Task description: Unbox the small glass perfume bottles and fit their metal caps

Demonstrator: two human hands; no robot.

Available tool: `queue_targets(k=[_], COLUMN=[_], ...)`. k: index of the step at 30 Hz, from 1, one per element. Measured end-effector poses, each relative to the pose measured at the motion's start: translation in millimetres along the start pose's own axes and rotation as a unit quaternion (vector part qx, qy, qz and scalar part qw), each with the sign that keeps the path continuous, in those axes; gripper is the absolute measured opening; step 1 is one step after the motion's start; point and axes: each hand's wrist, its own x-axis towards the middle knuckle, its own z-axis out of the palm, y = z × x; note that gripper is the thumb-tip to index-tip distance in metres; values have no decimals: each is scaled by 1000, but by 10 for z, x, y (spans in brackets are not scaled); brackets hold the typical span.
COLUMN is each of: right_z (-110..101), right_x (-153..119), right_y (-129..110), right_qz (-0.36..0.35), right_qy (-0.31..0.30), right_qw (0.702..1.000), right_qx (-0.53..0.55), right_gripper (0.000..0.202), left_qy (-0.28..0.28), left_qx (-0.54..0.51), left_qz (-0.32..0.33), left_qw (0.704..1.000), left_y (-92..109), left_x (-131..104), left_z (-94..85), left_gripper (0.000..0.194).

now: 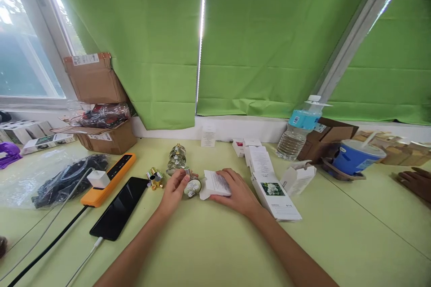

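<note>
Bottle: mid-tabletop, just beside the open flap of the box.
Left hand: thumb and fingertips closed on the bottle, near its neck.
Right hand: clamped around the box.
Cartons: right of the box, row reaching toward the tabletop's back edge.

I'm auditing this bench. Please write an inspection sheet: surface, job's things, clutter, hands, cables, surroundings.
Surface: pale green table, thin seams showing.
Job's things: small bottle beside an open-flapped white box; glass bottles, gold caps and more white boxes nearby.
Clutter: black phone, orange power strip, blue cup, water bottle, cardboard boxes.
Hands: left hand holds the small bottle near its top; right hand grips the white box.
Cables: black cable from the power strip; white cable into the phone; another white cable from the white plug.
Surroundings: green blinds, window left, another person's hand right.
</note>
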Motion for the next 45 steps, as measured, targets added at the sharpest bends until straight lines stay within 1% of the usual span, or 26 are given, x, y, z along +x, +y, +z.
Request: queue_targets(k=[4,6,7,10,12,13,15,17,19,22,25,29,31,33,35,36,38,41,43,45], right_z=[7,22,30,46,45,43,42,55,83,135,175,209,221,223,205,183,116,-8,-54,-40], right_x=[-22,-32,-34,-32,-27,-24,-19,-11,1,25,41,35,28,27,37,44,60,57,20,-37], right_y=[24,47,53,22,-43,-84,-159,-205,-204,-123,29,267,355,389,359,323,219,27,-109,-259], right_qz=[16,29,33,29,23,23,33,61,104,171,222,255,260,246,218,200,164,104,49,-36], right_qy=[13,32,46,86,93,94,95,94,100,135,178,242,258,272,295,308,330,339,324,299], right_qw=[997,990,985,968,965,967,970,969,963,948,928,899,898,907,915,918,923,934,945,954], right_qx=[78,135,165,234,243,237,222,219,227,232,241,262,243,208,169,150,112,53,14,-9], right_gripper=[65,69,75,95,98,94,78,60,50,46,44,52,61,73,85,87,85,74,68,63], left_qy=[16,29,30,3,-14,-16,-17,-25,-38,-47,-45,-56,-68,-77,-81,-83,-85,-99,-117,-129], left_qx=[20,44,58,99,131,150,193,234,261,266,262,273,285,293,291,287,274,261,264,278], left_qz=[17,30,34,41,50,56,65,67,68,71,67,48,29,17,16,15,8,-8,-13,-12], left_qw=[1000,998,997,994,990,987,979,970,962,960,962,959,956,953,953,954,958,960,957,952], left_y=[-36,-54,-56,-26,19,44,92,129,150,148,114,65,57,60,65,66,65,61,65,74], left_x=[0,-2,-5,-31,-61,-77,-108,-130,-139,-131,-116,-113,-117,-117,-112,-108,-101,-105,-123,-152], left_z=[-2,-11,-12,5,35,54,93,126,147,154,142,120,114,110,108,107,105,110,126,153], left_gripper=[33,33,33,32,31,31,30,27,25,24,24,25,27,30,32,32,33,32,32,33])
